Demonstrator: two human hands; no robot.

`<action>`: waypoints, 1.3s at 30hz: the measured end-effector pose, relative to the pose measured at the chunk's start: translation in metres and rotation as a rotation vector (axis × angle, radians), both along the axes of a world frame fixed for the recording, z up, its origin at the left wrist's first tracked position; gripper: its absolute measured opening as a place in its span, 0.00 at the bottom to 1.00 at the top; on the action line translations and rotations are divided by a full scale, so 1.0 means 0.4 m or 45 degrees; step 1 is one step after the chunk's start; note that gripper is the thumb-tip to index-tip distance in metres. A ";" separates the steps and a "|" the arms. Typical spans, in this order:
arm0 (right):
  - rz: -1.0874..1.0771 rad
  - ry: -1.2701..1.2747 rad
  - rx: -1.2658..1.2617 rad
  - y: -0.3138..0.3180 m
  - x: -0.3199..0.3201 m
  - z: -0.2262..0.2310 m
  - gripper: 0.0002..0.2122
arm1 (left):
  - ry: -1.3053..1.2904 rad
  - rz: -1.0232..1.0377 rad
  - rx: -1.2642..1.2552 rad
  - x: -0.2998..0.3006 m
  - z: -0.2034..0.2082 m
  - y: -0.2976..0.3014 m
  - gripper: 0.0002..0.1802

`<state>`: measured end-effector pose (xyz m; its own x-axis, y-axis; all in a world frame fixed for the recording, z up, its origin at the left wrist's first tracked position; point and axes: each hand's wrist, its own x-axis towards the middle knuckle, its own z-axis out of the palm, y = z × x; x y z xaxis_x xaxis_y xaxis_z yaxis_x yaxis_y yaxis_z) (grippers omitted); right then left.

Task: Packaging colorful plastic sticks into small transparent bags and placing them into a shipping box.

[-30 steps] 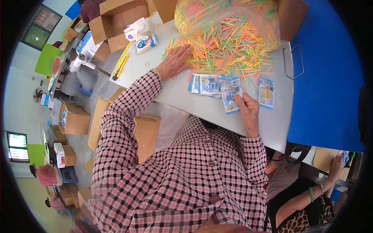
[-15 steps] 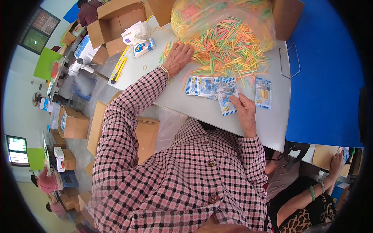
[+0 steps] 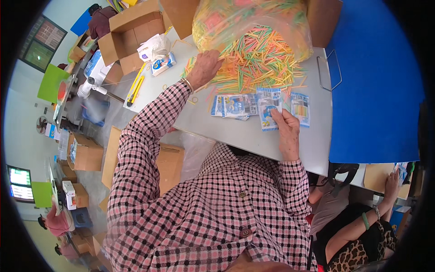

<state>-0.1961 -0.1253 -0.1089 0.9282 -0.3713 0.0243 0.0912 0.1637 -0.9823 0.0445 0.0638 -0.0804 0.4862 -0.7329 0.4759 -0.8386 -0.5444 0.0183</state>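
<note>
A heap of thin pastel sticks in pink, yellow, green and orange spills from a clear plastic bag on the table. My left hand is at the heap's left edge, fingers curled together; whatever is between them is hidden. In my right hand, a small blue-and-white packet is pinched between thumb and fingers at its right side. Left of it lies a stack of similar flat packets. Another packet, with colored sticks showing through its window, lies just right, partly behind my right hand.
A yellow utility knife, a tissue pack and a small blue box lie on the table's left. Open cardboard boxes stand beyond. A wire handle sits at the right edge. A co-worker's arm shows lower right.
My right hand has lifted the packet and turned it more upright, off the stack's right end. My left hand's fingers have drawn in at the heap. The view has shifted slightly.
</note>
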 end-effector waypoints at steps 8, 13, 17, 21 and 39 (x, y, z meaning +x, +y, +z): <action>-0.004 -0.116 0.348 -0.014 0.022 0.004 0.09 | 1.954 -0.164 -0.863 -0.056 0.051 -0.110 0.13; -0.020 -0.074 0.379 -0.021 0.012 -0.014 0.09 | 2.447 -0.413 -1.003 -0.071 0.010 -0.153 0.11; -0.025 -0.065 0.365 -0.034 0.007 -0.032 0.10 | 2.575 -0.494 -1.206 -0.100 0.003 -0.178 0.10; -0.039 -0.046 0.303 -0.031 0.007 -0.028 0.10 | 2.640 -0.593 -1.230 -0.082 -0.027 -0.199 0.09; 0.031 0.062 0.441 -0.030 0.009 -0.016 0.10 | 2.646 -0.499 -1.418 -0.088 -0.042 -0.229 0.11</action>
<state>-0.1925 -0.1374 -0.1154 0.9338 -0.3277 -0.1434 0.0379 0.4893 -0.8713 0.0091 -0.0278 -0.0971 0.6048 -0.7848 -0.1356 0.6315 0.3688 0.6821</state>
